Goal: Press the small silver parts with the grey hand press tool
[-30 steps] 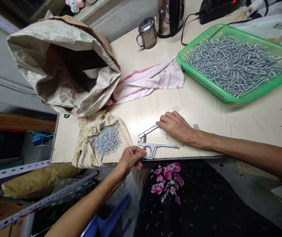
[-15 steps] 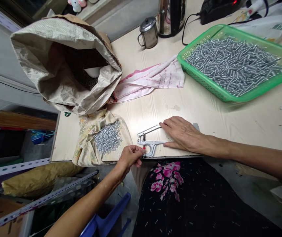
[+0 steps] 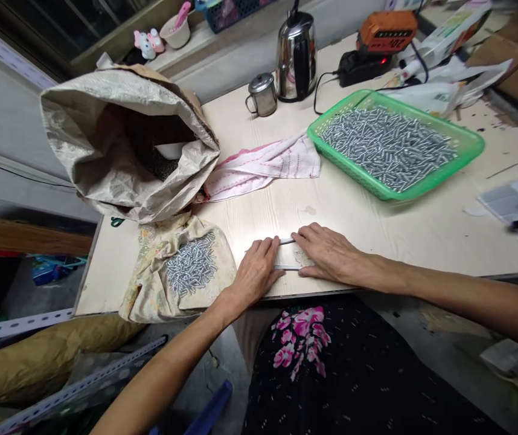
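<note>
Steel pliers (image 3: 286, 266) are lying at the bench (image 3: 377, 223) edge. I am pressing my left grip (image 3: 256, 272) flat over their head and my right grip (image 3: 326, 254) flat over the handles, fingers spread, probably pinning them steady. Screws (image 3: 191, 266) are resting on a cloth (image 3: 150, 290) just left.

Pliers (image 3: 287, 267) at table (image 3: 377, 223) edge; sack (image 3: 105, 163) left, basket (image 3: 462, 158) right.

Both hands lie flat on a silver metal hand press (image 3: 286, 266) at the pale wooden table's (image 3: 377, 226) near edge: left hand (image 3: 255, 275) over its head, right hand (image 3: 326, 254) over its handles. Just left, small silver springs (image 3: 191, 264) lie heaped on a floral cloth (image 3: 150, 293).
</note>
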The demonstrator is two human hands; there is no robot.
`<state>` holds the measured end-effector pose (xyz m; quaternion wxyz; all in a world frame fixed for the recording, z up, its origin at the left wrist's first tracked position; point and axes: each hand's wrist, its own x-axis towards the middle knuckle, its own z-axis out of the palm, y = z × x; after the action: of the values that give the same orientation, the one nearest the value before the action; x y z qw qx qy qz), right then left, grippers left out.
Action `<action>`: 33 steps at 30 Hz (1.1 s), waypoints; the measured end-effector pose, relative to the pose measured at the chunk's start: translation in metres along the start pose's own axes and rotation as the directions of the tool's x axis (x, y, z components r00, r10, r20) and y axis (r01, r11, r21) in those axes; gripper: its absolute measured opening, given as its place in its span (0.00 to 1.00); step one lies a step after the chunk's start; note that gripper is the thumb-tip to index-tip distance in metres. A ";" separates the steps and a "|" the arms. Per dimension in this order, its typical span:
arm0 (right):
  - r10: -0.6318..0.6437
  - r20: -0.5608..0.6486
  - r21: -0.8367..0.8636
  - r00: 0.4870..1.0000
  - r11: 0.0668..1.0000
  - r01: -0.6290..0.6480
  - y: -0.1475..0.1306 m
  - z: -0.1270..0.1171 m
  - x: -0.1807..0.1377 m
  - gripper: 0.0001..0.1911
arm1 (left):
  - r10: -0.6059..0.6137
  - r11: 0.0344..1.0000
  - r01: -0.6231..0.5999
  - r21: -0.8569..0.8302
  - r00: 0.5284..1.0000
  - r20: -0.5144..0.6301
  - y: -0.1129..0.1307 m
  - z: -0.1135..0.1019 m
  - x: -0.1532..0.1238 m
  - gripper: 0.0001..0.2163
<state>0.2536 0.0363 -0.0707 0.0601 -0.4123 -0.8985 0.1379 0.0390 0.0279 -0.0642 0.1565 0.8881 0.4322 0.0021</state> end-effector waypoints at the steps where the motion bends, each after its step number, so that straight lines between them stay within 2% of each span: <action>1: 0.009 0.016 -0.009 1.000 1.000 -0.009 0.000 -0.002 0.002 0.23 | 0.008 1.000 -0.008 0.003 1.000 0.011 0.000 -0.002 0.006 0.32; 3: 0.006 0.032 -0.022 0.999 1.000 -0.005 0.002 -0.003 0.009 0.19 | 0.028 1.000 -0.028 0.012 0.999 0.036 -0.001 -0.007 0.016 0.28; 6: 0.013 0.011 -0.063 1.000 0.998 -0.013 0.009 -0.002 0.023 0.20 | 0.018 0.999 -0.020 0.029 0.998 0.052 -0.006 -0.011 0.030 0.22; 10: -0.006 0.021 -0.102 1.000 0.995 0.008 0.020 -0.002 0.042 0.09 | -0.022 1.000 0.022 0.012 1.000 0.004 -0.016 -0.009 0.044 0.09; 12: -0.019 0.032 -0.088 0.999 0.996 0.022 0.024 -0.002 0.049 0.07 | -0.050 0.999 0.050 0.004 0.998 -0.030 -0.020 -0.006 0.050 0.05; 21: -0.027 -0.031 -0.115 0.999 0.993 0.023 0.027 0.009 0.058 0.12 | -0.076 0.994 0.084 0.070 0.990 -0.117 -0.020 0.002 0.056 0.11; 26: -0.047 -0.013 -0.100 0.999 0.994 0.046 0.029 0.001 0.055 0.10 | -0.108 0.990 0.121 0.075 0.981 -0.158 -0.015 0.008 0.049 0.08; 28: -0.078 -0.014 -0.070 0.997 0.995 0.077 0.037 -0.005 0.054 0.11 | -0.126 0.989 0.138 0.042 0.969 -0.213 -0.011 0.014 0.043 0.07; 31: -0.150 0.017 0.005 0.989 0.989 0.150 0.053 -0.011 0.055 0.20 | -0.148 0.988 0.153 -0.009 0.935 -0.323 0.001 0.029 0.028 0.16; 33: -0.156 0.007 0.017 0.988 0.988 0.156 0.062 -0.010 0.058 0.17 | -0.150 0.988 0.147 -0.037 0.919 -0.365 0.012 0.041 0.018 0.18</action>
<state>0.2624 0.1209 -0.0802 0.0704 -0.3397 -0.9271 0.1421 0.0647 0.0234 -0.1018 0.0766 0.8360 0.5200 0.1577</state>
